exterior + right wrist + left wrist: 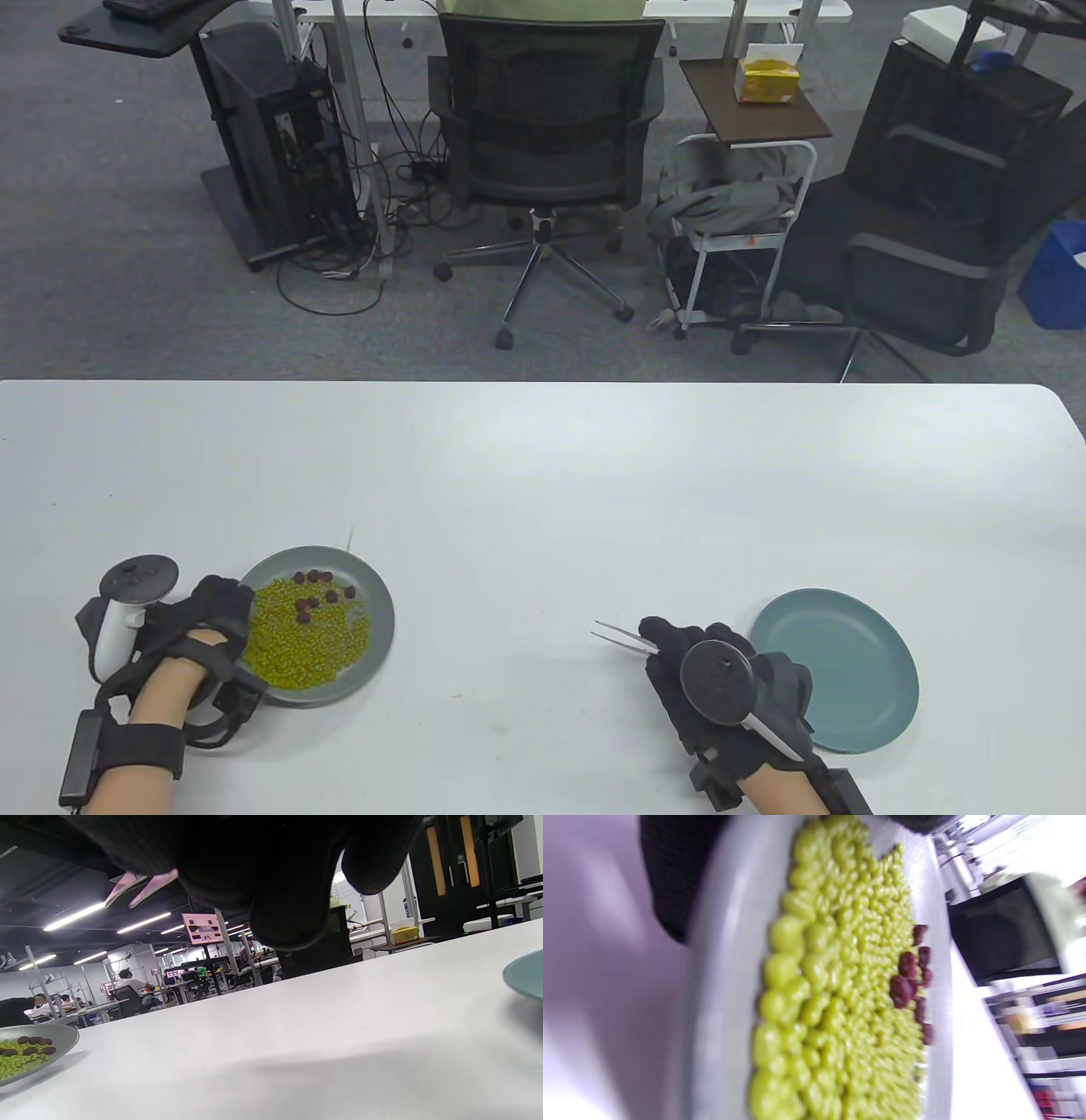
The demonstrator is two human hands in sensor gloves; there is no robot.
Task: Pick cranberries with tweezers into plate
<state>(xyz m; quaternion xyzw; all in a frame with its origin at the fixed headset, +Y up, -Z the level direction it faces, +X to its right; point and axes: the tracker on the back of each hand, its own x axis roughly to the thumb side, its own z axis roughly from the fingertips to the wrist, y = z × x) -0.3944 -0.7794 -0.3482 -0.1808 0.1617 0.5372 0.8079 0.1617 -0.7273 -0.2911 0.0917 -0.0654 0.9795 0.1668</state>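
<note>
A grey plate [373, 594] at the left holds a heap of green beans [305, 632] with several dark red cranberries [316, 587] on its far side. They also show in the left wrist view [908, 978]. My left hand [212, 624] holds the plate's left rim. My right hand [713, 671] holds metal tweezers [622, 638], tips apart, pointing left above the bare table. An empty teal plate [848, 679] lies just right of my right hand. The right wrist view shows the tweezers [142, 888] and the grey plate [63, 1037] far left.
The white table [543, 492] spans the view, its far edge about halfway up. Beyond it stand office chairs [547, 144], a computer tower [280, 144] with cables, and a small side table with a yellow box [768, 81].
</note>
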